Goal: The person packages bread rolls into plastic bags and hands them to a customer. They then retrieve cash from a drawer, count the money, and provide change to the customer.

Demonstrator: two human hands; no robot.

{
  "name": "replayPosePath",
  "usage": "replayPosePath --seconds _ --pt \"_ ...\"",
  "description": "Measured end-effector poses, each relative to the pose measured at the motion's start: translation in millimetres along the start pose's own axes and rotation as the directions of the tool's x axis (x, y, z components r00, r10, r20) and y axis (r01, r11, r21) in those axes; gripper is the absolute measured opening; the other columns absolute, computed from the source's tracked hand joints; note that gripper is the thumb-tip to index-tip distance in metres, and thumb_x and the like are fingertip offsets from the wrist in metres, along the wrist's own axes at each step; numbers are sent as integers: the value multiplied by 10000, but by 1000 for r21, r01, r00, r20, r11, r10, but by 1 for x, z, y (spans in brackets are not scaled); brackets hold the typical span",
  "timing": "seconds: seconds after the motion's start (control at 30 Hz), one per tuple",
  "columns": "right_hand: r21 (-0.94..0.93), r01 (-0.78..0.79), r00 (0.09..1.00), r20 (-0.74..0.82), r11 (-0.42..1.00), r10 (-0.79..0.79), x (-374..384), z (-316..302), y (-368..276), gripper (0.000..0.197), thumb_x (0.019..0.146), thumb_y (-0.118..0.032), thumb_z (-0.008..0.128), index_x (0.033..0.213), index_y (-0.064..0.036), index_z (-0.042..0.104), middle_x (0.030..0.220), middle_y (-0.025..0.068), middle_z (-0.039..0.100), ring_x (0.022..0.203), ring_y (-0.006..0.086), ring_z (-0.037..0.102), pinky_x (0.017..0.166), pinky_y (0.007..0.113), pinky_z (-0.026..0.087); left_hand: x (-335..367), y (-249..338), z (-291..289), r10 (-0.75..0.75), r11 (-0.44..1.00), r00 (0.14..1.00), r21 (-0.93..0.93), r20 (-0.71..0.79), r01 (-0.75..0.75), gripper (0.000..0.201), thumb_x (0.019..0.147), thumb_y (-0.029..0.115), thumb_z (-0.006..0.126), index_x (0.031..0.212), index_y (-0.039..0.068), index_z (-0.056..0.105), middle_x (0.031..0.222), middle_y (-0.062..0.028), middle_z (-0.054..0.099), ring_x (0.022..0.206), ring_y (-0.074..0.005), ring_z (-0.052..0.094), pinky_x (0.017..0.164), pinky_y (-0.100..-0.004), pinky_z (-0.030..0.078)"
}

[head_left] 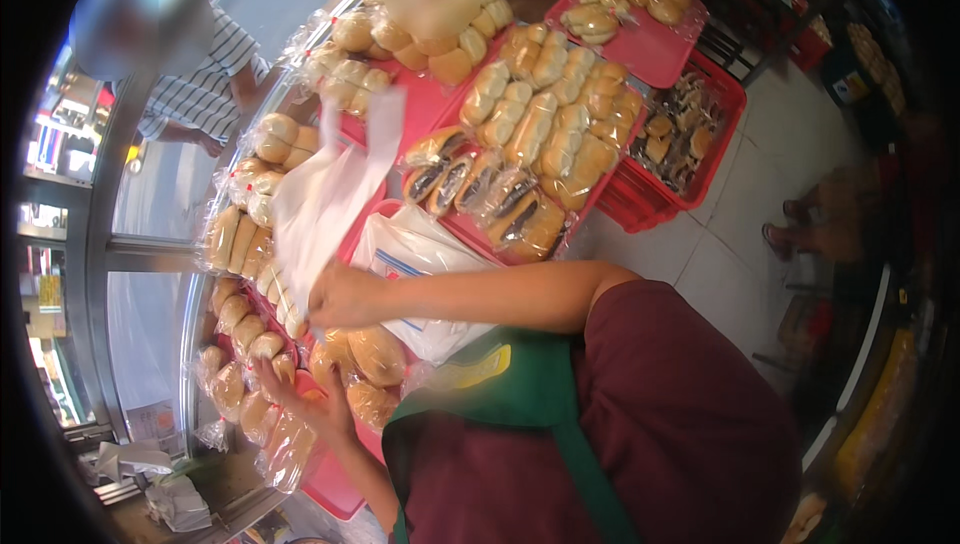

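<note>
A thin white plastic bag [325,199] hangs from my right hand [345,296], whose fingers are closed on its lower end. The bag stands out over wrapped rolls, slightly blurred. Lower down, my left hand [312,409] reaches among clear-wrapped buns, its fingers spread apart. Close to its fingertips are a pack of large round buns [372,354] and smaller wrapped rolls [228,384]. Whether the fingers touch the wrappers I cannot tell. Beside my right forearm lies a stack of white plastic bags [415,244] on a pink-red tray.
Several packs of long rolls [535,129] and dark-filled buns [510,209] lie on trays ahead. A red crate [655,189] holds more wrapped pieces on the right, above a tiled floor [735,214]. Left is a glass pane with a person in a striped shirt [205,89] behind it.
</note>
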State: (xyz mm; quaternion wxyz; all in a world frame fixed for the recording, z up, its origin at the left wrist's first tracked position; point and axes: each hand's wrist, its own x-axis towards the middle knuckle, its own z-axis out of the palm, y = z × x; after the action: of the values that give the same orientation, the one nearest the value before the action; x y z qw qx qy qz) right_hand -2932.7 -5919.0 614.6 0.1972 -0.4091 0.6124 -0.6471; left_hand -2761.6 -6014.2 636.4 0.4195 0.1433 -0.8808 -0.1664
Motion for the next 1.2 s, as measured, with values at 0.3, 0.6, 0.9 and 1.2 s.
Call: replayPosePath --seconds 0.3,0.6,0.9,1.2 --pt "-584 321 816 -229 745 -531 -72 -37 -71 331 635 -103 736 957 -88 663 719 145 605 778 320 627 753 413 481 11 38 32 61 984 966 -178 252 -16 285 734 -76 589 994 26 644 859 -126 667 763 -265 653 698 -337 504" --pt "-657 -35 999 -28 753 22 -144 -96 -24 198 661 -46 631 856 -22 606 741 142 631 702 325 621 661 398 465 -5 41 14 -43 941 934 -299 355 158 15 785 14 575 792 3 583 663 -90 538 573 -178 511 557 -287 396" --pt "637 -152 980 -5 756 201 -114 -135 -60 255 803 -91 689 1039 -26 620 973 87 668 921 241 648 828 402 505 -6 -6 -9 -548 674 743 -324 383 664 126 833 92 595 794 -27 595 690 -44 555 644 -82 476 590 -250 372" --pt "325 -417 895 -17 849 446 -103 -44 15 190 826 -57 679 1003 -3 635 927 88 683 805 152 654 744 291 519 -10 -33 -10 -548 731 785 -290 290 618 172 815 152 634 832 -19 647 668 -100 598 634 -129 519 606 -285 407"
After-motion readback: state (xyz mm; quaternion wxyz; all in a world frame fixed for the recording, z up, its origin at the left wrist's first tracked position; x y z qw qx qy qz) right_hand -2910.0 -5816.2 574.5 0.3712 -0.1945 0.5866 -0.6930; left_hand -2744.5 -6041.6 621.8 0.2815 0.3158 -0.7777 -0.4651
